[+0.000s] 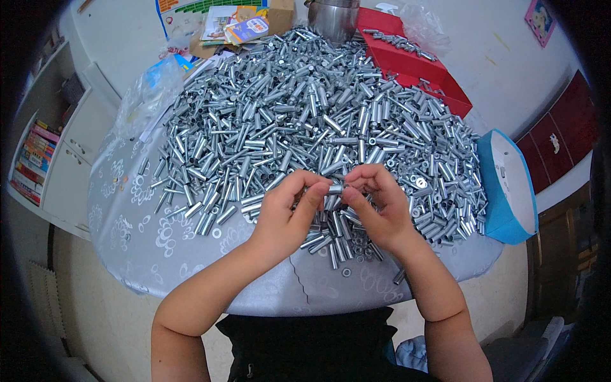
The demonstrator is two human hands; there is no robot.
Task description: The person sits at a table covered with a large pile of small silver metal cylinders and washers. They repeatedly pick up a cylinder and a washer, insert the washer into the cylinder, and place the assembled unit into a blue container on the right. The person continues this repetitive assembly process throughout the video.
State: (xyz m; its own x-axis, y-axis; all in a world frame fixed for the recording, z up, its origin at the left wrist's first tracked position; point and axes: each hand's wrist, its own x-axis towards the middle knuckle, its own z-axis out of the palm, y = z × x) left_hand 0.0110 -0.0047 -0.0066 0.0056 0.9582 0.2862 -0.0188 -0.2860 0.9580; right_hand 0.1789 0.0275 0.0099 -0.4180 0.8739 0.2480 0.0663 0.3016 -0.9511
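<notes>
Between my two hands, over the near side of a large heap of metal parts (296,110), is a short shiny metal sleeve (335,189). The thumb and fingers of my left hand (289,207) pinch its left end. My right hand (382,205) has thumb and fingertips closed at its right end, on what looks like a small ring or nut, mostly hidden by the fingers. Below the hands lie more loose sleeves (338,243) and small nuts or washers. One washer (346,272) lies apart on the patterned silver tablecloth (191,267).
A blue box with a white inside (510,191) stands at the right table edge. Behind the heap are an open red box (429,79) holding bolts, a steel pot (333,21) and booklets (246,29). A clear plastic bag (148,98) lies at the left.
</notes>
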